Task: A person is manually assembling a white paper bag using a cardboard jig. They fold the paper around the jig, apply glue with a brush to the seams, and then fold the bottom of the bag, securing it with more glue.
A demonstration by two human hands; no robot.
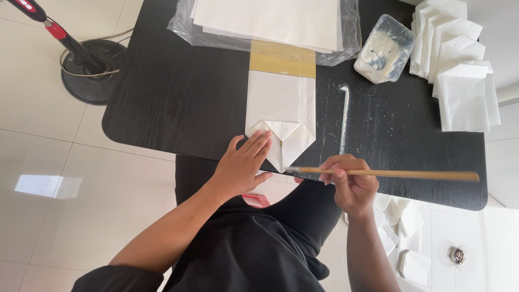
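Pressing flat with spread fingers, left hand (241, 165) resting on the folded white paper bag (281, 116) at the near edge of the black table (178, 97). Pinching a thin wooden stick (389, 174) in the right hand (351, 186), its tip touching the bag's folded bottom flap. Sitting farther back: a plastic tub of white paste (384, 48), a plastic-wrapped stack of paper sheets (270, 21), finished folded bags (459, 65) at the right.
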